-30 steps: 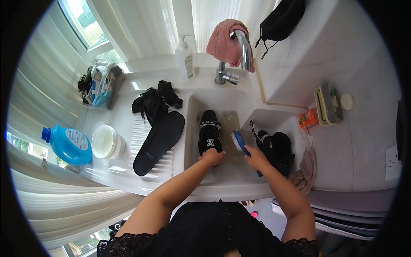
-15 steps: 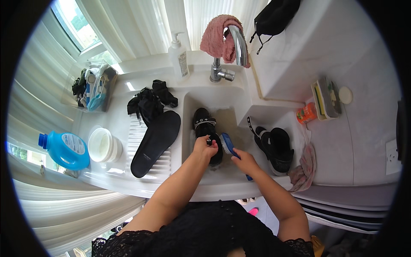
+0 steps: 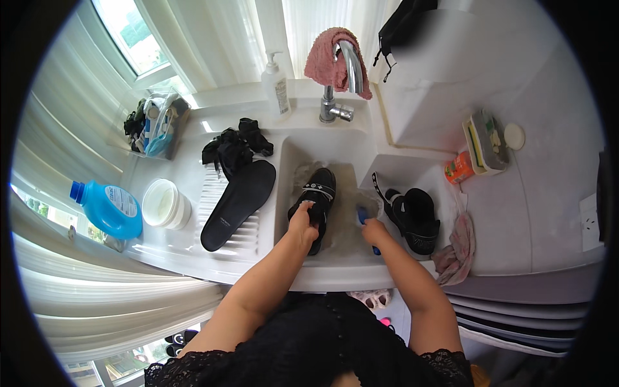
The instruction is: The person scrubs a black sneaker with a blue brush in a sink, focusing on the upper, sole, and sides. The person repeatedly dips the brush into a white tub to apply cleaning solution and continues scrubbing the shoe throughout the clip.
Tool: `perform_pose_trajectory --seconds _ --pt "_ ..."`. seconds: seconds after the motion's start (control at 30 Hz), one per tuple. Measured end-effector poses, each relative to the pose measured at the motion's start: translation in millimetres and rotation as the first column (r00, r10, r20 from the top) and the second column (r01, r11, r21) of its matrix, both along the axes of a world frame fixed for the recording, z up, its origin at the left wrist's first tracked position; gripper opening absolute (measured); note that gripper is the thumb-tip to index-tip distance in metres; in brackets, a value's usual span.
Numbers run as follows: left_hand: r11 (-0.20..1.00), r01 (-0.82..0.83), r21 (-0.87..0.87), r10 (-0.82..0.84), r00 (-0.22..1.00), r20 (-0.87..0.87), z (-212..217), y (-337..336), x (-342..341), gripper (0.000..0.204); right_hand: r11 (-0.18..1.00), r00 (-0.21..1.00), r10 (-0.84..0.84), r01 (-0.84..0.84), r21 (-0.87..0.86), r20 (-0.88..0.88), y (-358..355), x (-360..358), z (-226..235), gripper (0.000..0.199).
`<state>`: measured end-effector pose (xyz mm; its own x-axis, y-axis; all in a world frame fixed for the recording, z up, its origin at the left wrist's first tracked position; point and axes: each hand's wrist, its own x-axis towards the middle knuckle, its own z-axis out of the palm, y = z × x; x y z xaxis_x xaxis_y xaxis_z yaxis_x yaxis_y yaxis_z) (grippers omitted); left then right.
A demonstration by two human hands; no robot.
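A black shoe point(image 3: 321, 182) with a patterned strap sits in the basin of the white sink point(image 3: 309, 278), over shallow cloudy water point(image 3: 343, 187). My left hand point(image 3: 303, 222) is closed on the shoe's opening, with the fingertips partly tucked inside. To the right of it, my right hand point(image 3: 374, 232) grips a blue scrub brush point(image 3: 363, 212), held low by the water and apart from the shoe. The brush head is smeared by motion, so its bristles do not show clearly. A second black shoe point(image 3: 418, 213) rests on the ledge to the right.
On the ribbed left side lie a black insole point(image 3: 240, 205) and crumpled black cloth point(image 3: 235, 148). Beyond are a white tub point(image 3: 166, 203), a blue detergent bottle point(image 3: 106, 209) and a pump bottle point(image 3: 276, 87). A pink towel point(image 3: 322, 58) hangs over the faucet point(image 3: 332, 111); a rag point(image 3: 456, 248) drapes at right.
My right hand has drawn the brush away from the shoe, to the right and lower into the basin. The shoe has turned, its toe now pointing further right. The view has shifted slightly.
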<state>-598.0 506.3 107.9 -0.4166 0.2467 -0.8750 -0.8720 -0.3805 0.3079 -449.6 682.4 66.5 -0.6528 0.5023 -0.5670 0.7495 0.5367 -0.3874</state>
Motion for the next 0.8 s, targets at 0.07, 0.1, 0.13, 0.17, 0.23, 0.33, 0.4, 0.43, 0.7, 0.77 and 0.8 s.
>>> perform_pose_trajectory --seconds 0.07,0.1,0.13,0.17,0.23,0.33,0.4,0.43,0.7,0.77,0.8 --pt "0.998 -0.010 0.056 0.011 1.000 -0.018 -4 -11 1 0.026 0.921 0.989 -0.141 0.118 -0.370 -0.036 -20 -10 72 0.041" --pt "0.997 0.002 0.075 0.000 1.000 -0.020 -7 -15 -3 0.025 0.962 0.980 -0.085 0.034 -0.270 -0.180 -24 -9 82 0.040" --pt "0.996 0.008 0.092 -0.007 1.000 -0.015 -12 -20 -5 0.024 0.987 0.952 -0.009 -0.041 -0.158 -0.307 -29 -4 87 0.040" --pt "0.994 0.014 0.109 -0.013 1.000 -0.010 -17 -24 -5 0.023 0.994 0.904 0.079 -0.103 -0.036 -0.421 -34 0 91 0.040" --pt "0.990 0.048 0.131 -0.041 0.997 -0.061 -20 -27 0 0.023 0.959 0.785 0.272 -0.272 0.086 -0.557 -57 2 99 0.039" --pt "0.988 0.077 0.137 -0.058 0.988 -0.142 -10 -30 17 0.025 0.920 0.821 0.390 -0.332 0.208 -0.416 -71 -16 101 0.039" --pt "0.987 0.116 0.115 -0.091 0.974 -0.206 -1 -30 22 0.027 0.908 0.873 0.376 -0.279 0.313 -0.310 -64 -33 103 0.039" --pt "0.991 0.081 0.111 -0.060 0.982 -0.181 -8 -30 17 0.028 0.897 0.868 0.420 -0.353 0.268 -0.264 -70 -37 107 0.039" --pt "0.997 0.058 0.044 -0.049 0.981 -0.186 15 -44 22 0.032 0.800 0.825 0.552 -0.483 0.356 -0.121 -87 -46 125 0.046" --pt "0.999 0.042 0.019 -0.038 0.985 -0.168 12 -52 20 0.030 0.738 0.753 0.650 -0.596 0.317 -0.098 -107 -39 144 0.045" --pt "0.999 0.033 0.003 -0.032 0.987 -0.156 9 -55 20 0.029 0.701 0.712 0.696 -0.650 0.293 -0.088 -112 -37 151 0.045"
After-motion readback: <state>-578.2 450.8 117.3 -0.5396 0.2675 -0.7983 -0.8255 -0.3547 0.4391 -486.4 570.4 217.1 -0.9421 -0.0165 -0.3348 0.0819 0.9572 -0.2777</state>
